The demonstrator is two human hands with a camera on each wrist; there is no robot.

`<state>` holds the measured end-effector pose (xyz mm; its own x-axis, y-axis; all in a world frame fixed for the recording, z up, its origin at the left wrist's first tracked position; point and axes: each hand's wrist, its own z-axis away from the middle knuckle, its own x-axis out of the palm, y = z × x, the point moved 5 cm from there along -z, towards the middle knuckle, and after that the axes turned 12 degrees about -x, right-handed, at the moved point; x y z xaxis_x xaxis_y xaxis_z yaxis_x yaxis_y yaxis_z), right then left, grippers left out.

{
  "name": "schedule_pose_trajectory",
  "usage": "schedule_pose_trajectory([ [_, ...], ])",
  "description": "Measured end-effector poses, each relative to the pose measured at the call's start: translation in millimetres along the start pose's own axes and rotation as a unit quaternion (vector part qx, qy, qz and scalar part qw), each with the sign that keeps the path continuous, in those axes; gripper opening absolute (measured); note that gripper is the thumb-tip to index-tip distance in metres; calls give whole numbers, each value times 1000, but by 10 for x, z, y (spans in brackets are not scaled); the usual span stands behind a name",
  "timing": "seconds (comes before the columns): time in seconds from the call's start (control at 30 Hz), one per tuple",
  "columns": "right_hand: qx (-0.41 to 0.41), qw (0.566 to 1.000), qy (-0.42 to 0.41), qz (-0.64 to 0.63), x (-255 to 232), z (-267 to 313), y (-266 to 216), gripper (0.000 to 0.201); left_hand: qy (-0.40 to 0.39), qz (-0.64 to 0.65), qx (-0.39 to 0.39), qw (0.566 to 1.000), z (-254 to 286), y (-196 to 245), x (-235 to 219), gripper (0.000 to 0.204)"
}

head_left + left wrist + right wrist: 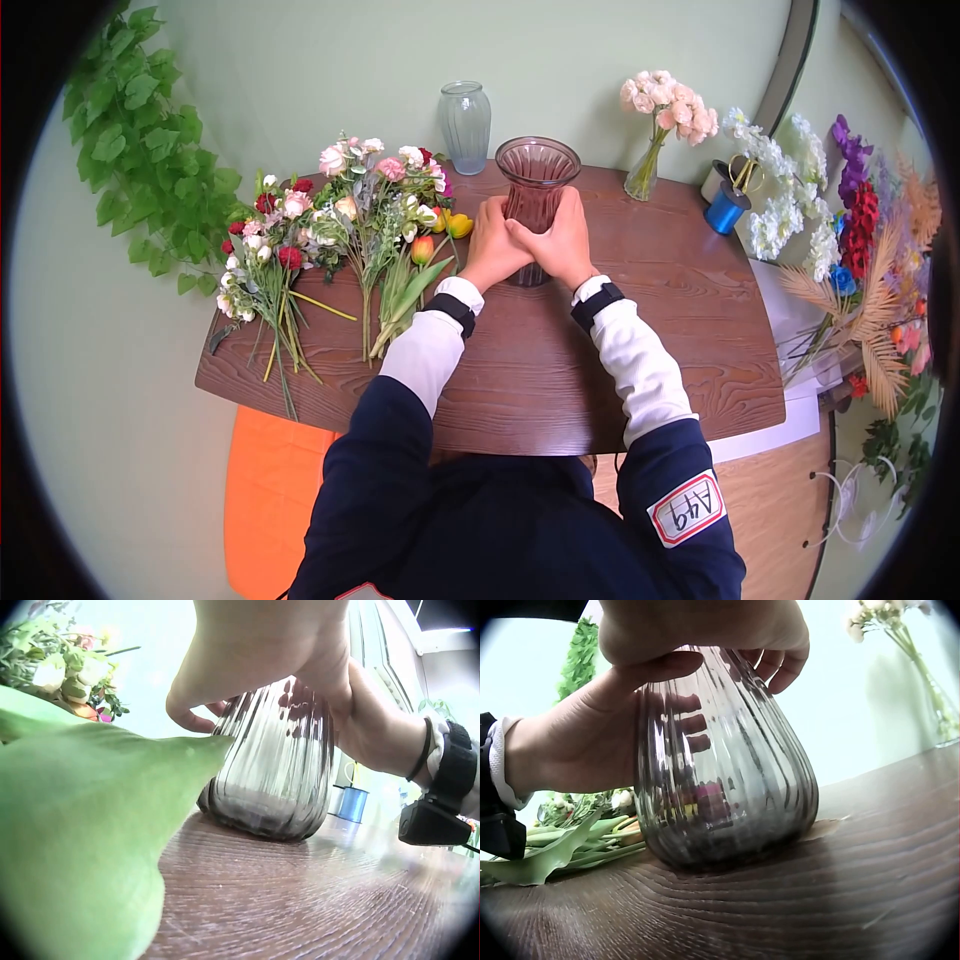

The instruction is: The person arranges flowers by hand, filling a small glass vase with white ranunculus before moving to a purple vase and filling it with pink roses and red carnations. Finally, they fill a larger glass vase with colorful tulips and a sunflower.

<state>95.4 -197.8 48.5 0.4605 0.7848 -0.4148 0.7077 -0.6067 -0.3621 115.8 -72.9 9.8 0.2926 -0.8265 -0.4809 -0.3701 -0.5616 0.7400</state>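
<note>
A ribbed, purple-tinted glass vase stands on the dark wooden table, its wide mouth facing up. My left hand wraps the vase from the left and my right hand from the right, with the thumbs crossing at the front. Through the glass in the right wrist view, fingers of the left hand show curled round the far side. The vase's rounded base rests on the wood in the left wrist view. A broad green leaf fills the near left of that view.
Loose artificial flowers and tulips lie left of the vase. A clear glass vase stands behind. At the back right are pale pink flowers in a slim vase and a blue ribbon spool. More flowers crowd the right side.
</note>
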Motion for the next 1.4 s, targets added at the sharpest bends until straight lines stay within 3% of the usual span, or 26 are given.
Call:
schedule_pose_trajectory([
  [0.27, 0, 1000, -2, -7, 11, 8, 6, 61, 16, 7, -2, 1000, 43, 48, -31, 74],
  [0.43, 28, 996, -27, -74, -31, 64, 38, 65, 57, -7, 14, 998, 167, 235, -112, 67],
  [0.53, 52, 986, -73, -143, -31, 106, 57, 66, 22, -7, 18, 1000, 276, 298, -207, 73],
  [0.57, 70, 977, -48, -194, -82, 98, 5, 68, 33, -7, 19, 999, 314, 349, -295, 73],
  [0.63, 64, 971, -11, -230, -200, 46, -109, 74, -55, -38, -44, 997, 381, 399, -367, 77],
  [0.8, 31, 986, -58, -152, -264, 26, -103, 75, -45, 7, -31, 998, 438, 318, -473, 65],
  [0.9, 78, 960, -34, -268, -211, 62, -73, 74, -51, 30, -31, 998, 467, 322, -543, 68],
  [1.03, 90, 947, -111, -288, -242, 52, -162, 70, -32, 50, -15, 998, 493, 414, -605, 70],
  [1.23, 91, 904, -160, -385, -229, 52, -343, 68, -30, 95, 63, 993, 507, 566, -700, 60],
  [1.27, 100, 901, -172, -385, -259, 34, -389, 68, -80, 96, 18, 992, 503, 532, -684, 61],
  [1.4, 121, 913, -190, -339, -341, 65, -415, 70, -74, 101, -3, 992, 543, 517, -695, 61],
])
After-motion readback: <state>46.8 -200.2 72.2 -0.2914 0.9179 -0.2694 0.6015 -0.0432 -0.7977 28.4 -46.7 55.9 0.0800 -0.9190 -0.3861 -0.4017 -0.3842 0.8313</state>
